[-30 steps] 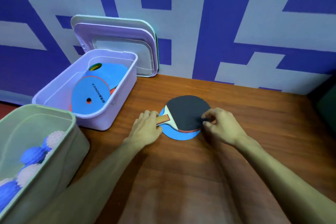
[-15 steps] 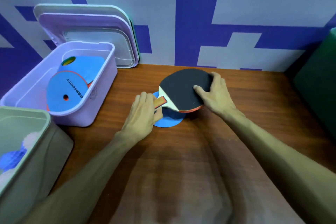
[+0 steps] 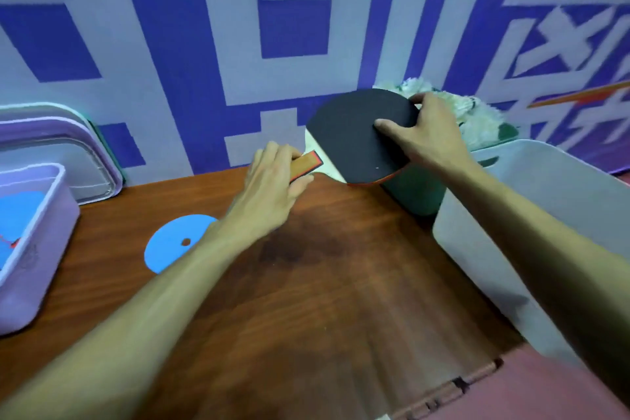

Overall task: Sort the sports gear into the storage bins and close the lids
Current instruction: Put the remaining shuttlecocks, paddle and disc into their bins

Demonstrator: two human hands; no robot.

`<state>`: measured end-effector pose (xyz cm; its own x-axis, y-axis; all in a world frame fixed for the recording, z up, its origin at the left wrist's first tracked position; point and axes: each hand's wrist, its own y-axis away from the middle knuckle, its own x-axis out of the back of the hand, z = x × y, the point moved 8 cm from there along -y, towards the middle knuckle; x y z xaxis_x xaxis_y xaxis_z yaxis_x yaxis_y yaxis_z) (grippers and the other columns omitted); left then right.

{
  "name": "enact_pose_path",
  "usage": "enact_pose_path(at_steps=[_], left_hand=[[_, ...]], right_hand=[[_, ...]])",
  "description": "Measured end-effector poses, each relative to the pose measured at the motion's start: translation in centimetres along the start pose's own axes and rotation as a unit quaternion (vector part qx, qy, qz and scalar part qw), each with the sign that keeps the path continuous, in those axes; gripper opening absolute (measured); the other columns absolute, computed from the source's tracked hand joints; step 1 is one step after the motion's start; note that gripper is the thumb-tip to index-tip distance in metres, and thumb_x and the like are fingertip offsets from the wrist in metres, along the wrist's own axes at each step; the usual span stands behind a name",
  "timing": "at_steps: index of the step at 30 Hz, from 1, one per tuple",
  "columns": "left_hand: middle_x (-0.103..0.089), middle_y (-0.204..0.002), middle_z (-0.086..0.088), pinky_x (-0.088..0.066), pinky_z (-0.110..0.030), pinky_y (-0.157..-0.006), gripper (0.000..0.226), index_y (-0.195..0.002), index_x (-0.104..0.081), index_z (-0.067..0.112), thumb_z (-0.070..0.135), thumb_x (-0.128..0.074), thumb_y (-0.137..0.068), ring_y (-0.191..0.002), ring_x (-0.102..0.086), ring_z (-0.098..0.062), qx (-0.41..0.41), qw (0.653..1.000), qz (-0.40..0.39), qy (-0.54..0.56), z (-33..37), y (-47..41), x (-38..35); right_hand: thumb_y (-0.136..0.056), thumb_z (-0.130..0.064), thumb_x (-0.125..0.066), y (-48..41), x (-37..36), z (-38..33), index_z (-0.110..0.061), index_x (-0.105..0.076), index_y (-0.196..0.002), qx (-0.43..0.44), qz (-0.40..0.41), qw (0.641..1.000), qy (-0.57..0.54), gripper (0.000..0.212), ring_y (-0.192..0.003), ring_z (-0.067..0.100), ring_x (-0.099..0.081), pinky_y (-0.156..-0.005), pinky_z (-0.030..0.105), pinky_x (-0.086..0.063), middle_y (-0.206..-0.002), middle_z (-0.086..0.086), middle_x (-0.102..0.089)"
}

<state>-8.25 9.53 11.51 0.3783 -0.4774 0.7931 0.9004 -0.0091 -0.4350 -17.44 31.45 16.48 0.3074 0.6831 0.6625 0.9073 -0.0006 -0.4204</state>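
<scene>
A table tennis paddle (image 3: 354,133) with a black rubber face and wooden handle is lifted off the table, near the wall. My left hand (image 3: 272,194) grips its handle. My right hand (image 3: 426,136) pinches the far right edge of the blade, thumb on the black face. The paddle hangs over the near rim of a dark green bin (image 3: 419,194) holding white feathery items (image 3: 477,112). A blue flat disc (image 3: 174,242) with a small centre hole lies on the wooden table (image 3: 341,283), partly under my left forearm.
A lilac bin (image 3: 37,249) with blue discs inside stands at the left, with lids (image 3: 68,153) leaning on the wall behind it. A white bin (image 3: 545,215) sits at the right, in front of the green one. The table's near edge runs at bottom right.
Both hands raised the paddle off the blue disc and carried it right toward the green bin. The disc stayed on the table. The view swung right; the ball bin left the frame.
</scene>
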Motion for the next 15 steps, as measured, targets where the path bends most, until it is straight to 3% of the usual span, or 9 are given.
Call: enact_pose_path(at_steps=[6, 9, 12, 15], left_hand=[[-0.047, -0.109, -0.006, -0.036, -0.037, -0.093, 0.034, -0.119, -0.052, 0.014, 0.035, -0.056, -0.092, -0.106, -0.041, -0.023, -0.085, 0.995, -0.042, 0.027, 10.7, -3.9, -4.8], [-0.045, -0.104, -0.001, -0.035, -0.036, -0.094, 0.035, -0.118, -0.055, 0.018, 0.039, -0.057, -0.09, -0.106, -0.042, -0.021, -0.136, 0.988, -0.068, 0.017, 15.2, -5.7, -7.9], [-0.046, -0.099, 0.002, -0.034, -0.035, -0.091, 0.035, -0.116, -0.059, 0.021, 0.043, -0.056, -0.09, -0.106, -0.045, -0.022, -0.186, 0.977, -0.109, -0.001, 18.9, -8.0, -11.5], [-0.049, -0.096, -0.001, -0.032, -0.032, -0.08, 0.03, -0.111, -0.062, 0.019, 0.041, -0.056, -0.091, -0.099, -0.048, -0.024, -0.233, 0.962, -0.142, -0.029, 22.6, -10.2, -15.0]], right_hand=[[-0.079, -0.053, -0.058, 1.0, 10.5, 8.9, -0.009, -0.058, -0.103, -0.107, 0.071, 0.99, 0.063, 0.051, -0.09, 0.023, -0.05, -0.071, 0.029, -0.037, -0.103, 0.009, -0.056], [-0.078, -0.05, -0.057, 1.8, 14.0, 13.7, -0.004, -0.055, -0.092, -0.159, 0.072, 0.981, 0.084, 0.048, -0.098, 0.031, -0.052, -0.072, 0.032, -0.04, -0.104, 0.017, -0.055], [-0.085, -0.041, -0.057, 3.1, 16.3, 18.5, -0.001, -0.051, -0.113, -0.232, 0.052, 0.965, 0.116, 0.049, -0.111, 0.038, -0.048, -0.087, 0.04, -0.043, -0.121, 0.022, -0.047], [-0.087, -0.04, -0.053, 4.5, 17.8, 22.8, 0.0, -0.045, -0.124, -0.294, 0.034, 0.946, 0.134, 0.055, -0.118, 0.041, -0.045, -0.091, 0.04, -0.042, -0.132, 0.024, -0.04]])
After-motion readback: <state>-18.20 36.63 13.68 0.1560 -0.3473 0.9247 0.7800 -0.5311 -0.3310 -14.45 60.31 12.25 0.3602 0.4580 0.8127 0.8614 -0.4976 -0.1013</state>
